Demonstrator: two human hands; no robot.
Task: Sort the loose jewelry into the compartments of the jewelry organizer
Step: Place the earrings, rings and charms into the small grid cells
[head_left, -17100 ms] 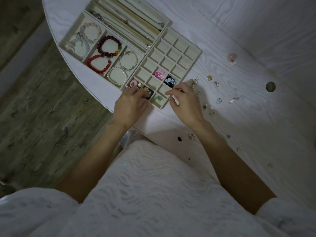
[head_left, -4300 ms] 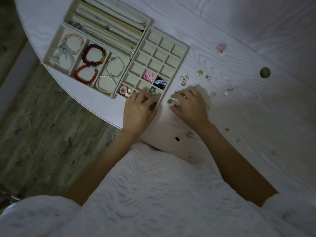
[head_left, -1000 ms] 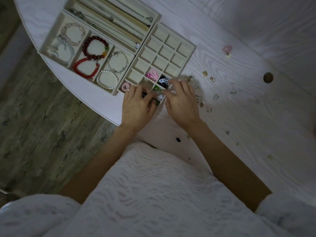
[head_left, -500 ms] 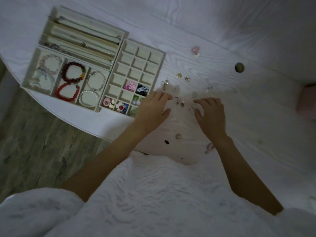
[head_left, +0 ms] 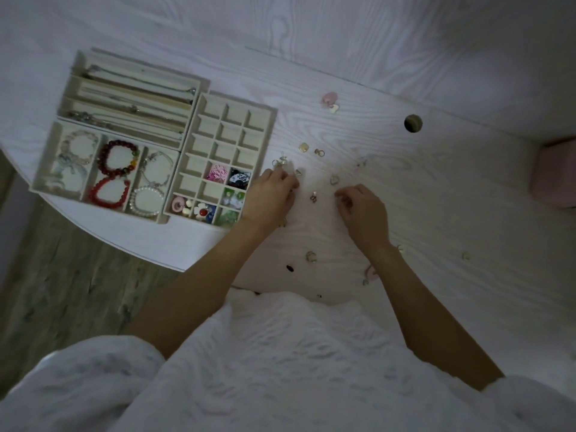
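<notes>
White wood-grain table (head_left: 405, 188): tiny light earrings (head_left: 313, 197) lie scattered beside the organizer (head_left: 199, 157) (slippery; pinch by the edges). Left hand (head_left: 271, 194) and right hand (head_left: 363, 210) curl over them, perhaps pinching; I cannot tell.

Dim, bluish light falls over a white wood-grain table (head_left: 420, 188) with a curved near edge. A round cable hole (head_left: 413, 123) is cut into its top near the back. Below the edge on the left shows a grey-brown plank floor (head_left: 62, 291). A pink box-like shape (head_left: 556, 176) sits at the far right.
</notes>
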